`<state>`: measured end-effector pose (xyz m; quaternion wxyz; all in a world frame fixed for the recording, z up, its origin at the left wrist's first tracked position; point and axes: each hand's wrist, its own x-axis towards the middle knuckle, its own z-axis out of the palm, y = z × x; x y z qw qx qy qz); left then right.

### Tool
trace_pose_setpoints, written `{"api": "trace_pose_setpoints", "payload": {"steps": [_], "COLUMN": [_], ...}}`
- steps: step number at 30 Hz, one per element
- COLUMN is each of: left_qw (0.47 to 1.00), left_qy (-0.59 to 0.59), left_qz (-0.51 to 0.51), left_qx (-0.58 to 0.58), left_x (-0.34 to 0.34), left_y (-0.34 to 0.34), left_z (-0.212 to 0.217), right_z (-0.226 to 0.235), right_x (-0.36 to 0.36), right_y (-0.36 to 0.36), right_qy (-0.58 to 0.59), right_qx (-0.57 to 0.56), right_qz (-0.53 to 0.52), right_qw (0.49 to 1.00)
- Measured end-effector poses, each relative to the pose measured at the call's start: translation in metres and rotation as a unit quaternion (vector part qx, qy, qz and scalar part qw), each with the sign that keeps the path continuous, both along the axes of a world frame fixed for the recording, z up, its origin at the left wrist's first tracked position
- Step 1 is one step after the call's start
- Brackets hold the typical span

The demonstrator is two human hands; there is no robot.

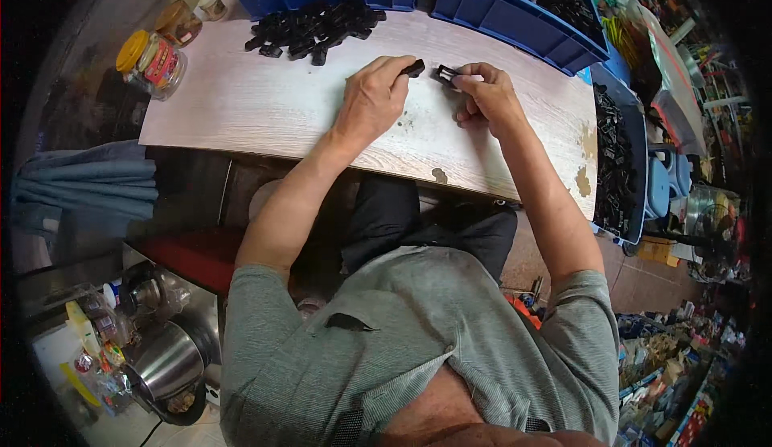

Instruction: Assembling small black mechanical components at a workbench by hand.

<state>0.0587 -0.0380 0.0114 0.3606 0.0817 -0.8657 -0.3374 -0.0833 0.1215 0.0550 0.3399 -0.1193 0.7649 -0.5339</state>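
My left hand (376, 93) is closed around a small black plastic part (414, 68), whose end sticks out past the fingertips. A hand's width to the right, my right hand (488, 97) pinches a black plastic frame piece (446, 74) with an opening in it. The two parts are apart, both just above the pale wood-grain table (281, 117). Beyond my left hand lies a loose pile of similar black parts (314, 29). What the curled fingers of either hand cover cannot be seen.
Blue bins (515, 25) line the table's far edge, one heaped with black parts. Another blue bin (639, 198) of black pieces stands off the right edge. A yellow-lidded jar (157, 65) sits at the far left. A steel kettle (169, 362) is at the lower left.
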Motion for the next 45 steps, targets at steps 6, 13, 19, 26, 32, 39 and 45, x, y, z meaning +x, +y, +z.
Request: {"api": "trace_pose_setpoints", "payload": {"steps": [6, 13, 19, 26, 32, 39, 45], "left_qw": [0.998, 0.977, 0.965, 0.973, 0.970, 0.956, 0.980], "left_qy": [-0.002, -0.057, -0.074, -0.021, -0.041, -0.069, 0.082], "left_qz": [-0.035, -0.134, -0.206, -0.223, -0.199, -0.143, -0.107], "left_qx": [-0.043, -0.154, -0.143, -0.058, -0.137, -0.248, -0.144], "left_x": [-0.016, -0.042, -0.045, -0.050, -0.040, -0.029, -0.024], "left_y": [0.002, 0.000, -0.008, -0.001, 0.007, 0.010, 0.012], "left_z": [0.003, 0.011, 0.013, -0.005, -0.005, -0.007, 0.015], "right_z": [-0.010, -0.018, -0.025, -0.028, -0.032, -0.026, -0.010], "right_x": [0.001, -0.007, -0.008, -0.008, -0.009, -0.005, -0.003], "right_y": [0.000, -0.001, 0.001, 0.005, 0.005, 0.003, 0.021], "right_qy": [0.048, 0.075, 0.101, 0.121, 0.144, 0.194, 0.093], "right_qx": [-0.012, 0.025, -0.002, 0.014, 0.010, 0.021, 0.021], "right_qz": [0.022, 0.059, 0.048, 0.064, 0.064, 0.072, 0.024], "right_qw": [0.999, 0.995, 0.994, 0.991, 0.987, 0.978, 0.995]}}
